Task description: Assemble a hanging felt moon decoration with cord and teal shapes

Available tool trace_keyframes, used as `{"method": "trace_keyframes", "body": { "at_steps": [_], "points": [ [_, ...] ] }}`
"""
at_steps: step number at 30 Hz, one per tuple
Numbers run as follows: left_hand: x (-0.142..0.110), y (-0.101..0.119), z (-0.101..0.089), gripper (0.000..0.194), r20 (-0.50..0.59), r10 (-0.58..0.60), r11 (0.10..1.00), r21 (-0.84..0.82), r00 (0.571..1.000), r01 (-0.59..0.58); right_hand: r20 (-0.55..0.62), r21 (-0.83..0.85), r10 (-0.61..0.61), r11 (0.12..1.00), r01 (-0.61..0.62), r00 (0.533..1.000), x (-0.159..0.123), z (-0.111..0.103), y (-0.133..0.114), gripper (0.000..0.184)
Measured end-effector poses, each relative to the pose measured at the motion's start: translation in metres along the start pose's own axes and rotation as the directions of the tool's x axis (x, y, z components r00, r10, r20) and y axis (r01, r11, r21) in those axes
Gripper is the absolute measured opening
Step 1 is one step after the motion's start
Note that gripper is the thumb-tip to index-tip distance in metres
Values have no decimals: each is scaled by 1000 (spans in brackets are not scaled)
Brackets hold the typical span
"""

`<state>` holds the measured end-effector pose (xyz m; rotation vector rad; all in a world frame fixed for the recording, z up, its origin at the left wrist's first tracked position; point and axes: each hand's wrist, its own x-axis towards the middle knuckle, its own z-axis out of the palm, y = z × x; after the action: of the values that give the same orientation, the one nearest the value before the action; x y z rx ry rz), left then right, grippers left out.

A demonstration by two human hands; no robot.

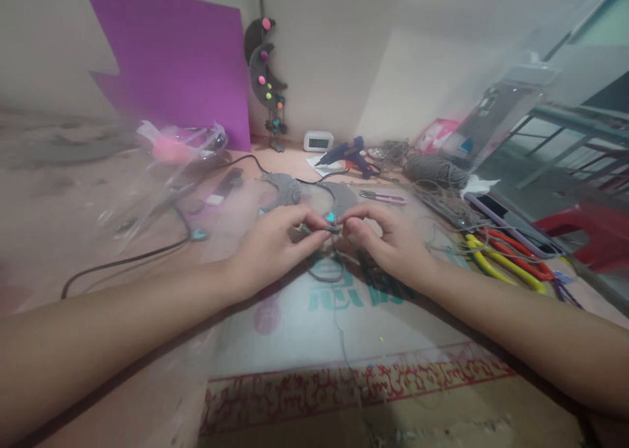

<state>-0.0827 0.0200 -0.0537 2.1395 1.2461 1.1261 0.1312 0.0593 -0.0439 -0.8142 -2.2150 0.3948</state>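
Bare forearms [128, 333] reach over a printed board [285, 353] — grey yarn [334, 229] between the hands.
Left hand [275, 245] and right hand [393, 242], thumbs nearly closed on forefingers, pinch the thin, dull strand — bright teal piece [330, 217] just behind it, curved grey loop [325, 281] below, finer detail blurred.
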Motion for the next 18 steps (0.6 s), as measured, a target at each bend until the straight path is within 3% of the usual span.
{"method": "trace_keyframes", "body": {
  "at_steps": [4, 10, 12, 16, 18],
  "points": [
    [-1, 0, 2, 13, -5, -92, 996, -11, 996, 92, -56, -93, 122, 988, -127, 991, 15, -12, 16, 15],
    [3, -2, -1, 15, -33, -142, 989, -47, 989, 140, -42, -190, 248, 949, -251, 968, 33, -32, 49, 16],
    [4, -3, -1, 16, -40, -159, 983, -93, 986, 155, -10, -222, 213, 952, -210, 977, 33, -36, 52, 15],
    [6, -6, -1, 19, -38, -180, 973, -156, 983, 172, 106, -272, 28, 962, 2, 994, 32, -41, 51, 17],
    [6, -7, -1, 18, -35, -179, 973, -152, 983, 172, 103, -341, 13, 940, 24, 995, 32, -44, 54, 20]
  ]
}}
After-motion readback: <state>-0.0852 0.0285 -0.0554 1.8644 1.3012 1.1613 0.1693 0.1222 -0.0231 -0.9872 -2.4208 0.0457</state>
